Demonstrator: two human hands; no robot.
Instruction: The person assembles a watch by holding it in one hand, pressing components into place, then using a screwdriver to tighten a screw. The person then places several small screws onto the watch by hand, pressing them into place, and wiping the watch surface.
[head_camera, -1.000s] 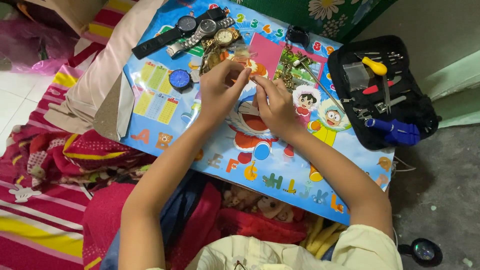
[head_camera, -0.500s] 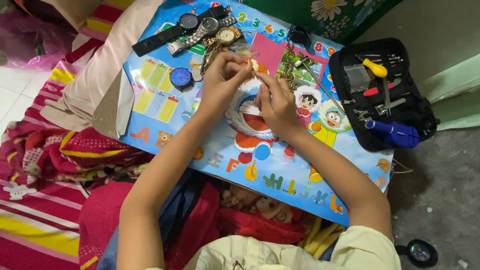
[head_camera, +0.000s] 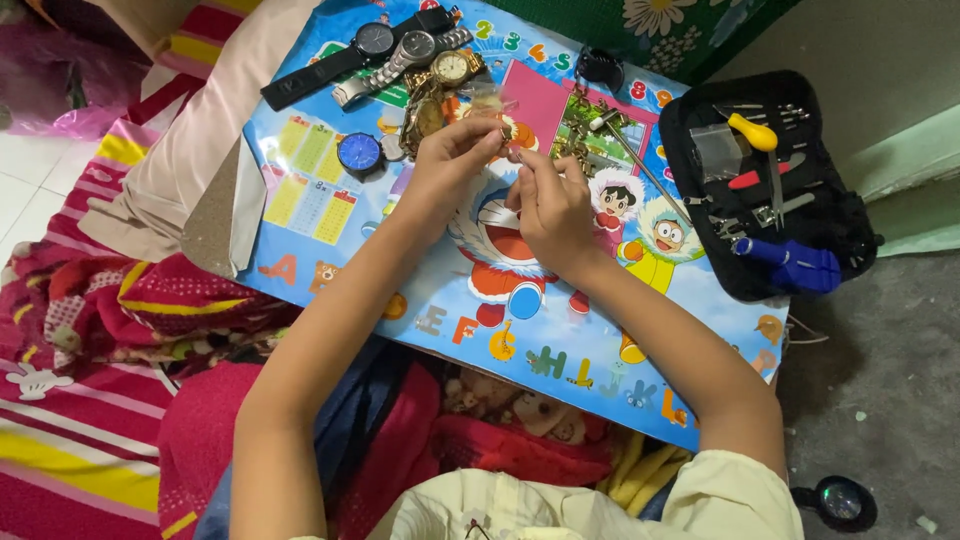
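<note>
My left hand and my right hand meet over a colourful cartoon board used as a work surface. Both pinch a small gold-coloured watch piece at the fingertips; most of it is hidden by the fingers. Just beyond the hands lie a gold watch, a steel-band watch, a black-strap watch and a loose blue watch face.
An open black tool case lies at the right with a yellow-handled tool and a blue-handled tool. A metal rod rests on the board. Striped blankets are at the left, a round black loupe on the floor.
Both hands have stayed together over the board, with small finger movements on the gold piece. The camera view has shifted slightly.
</note>
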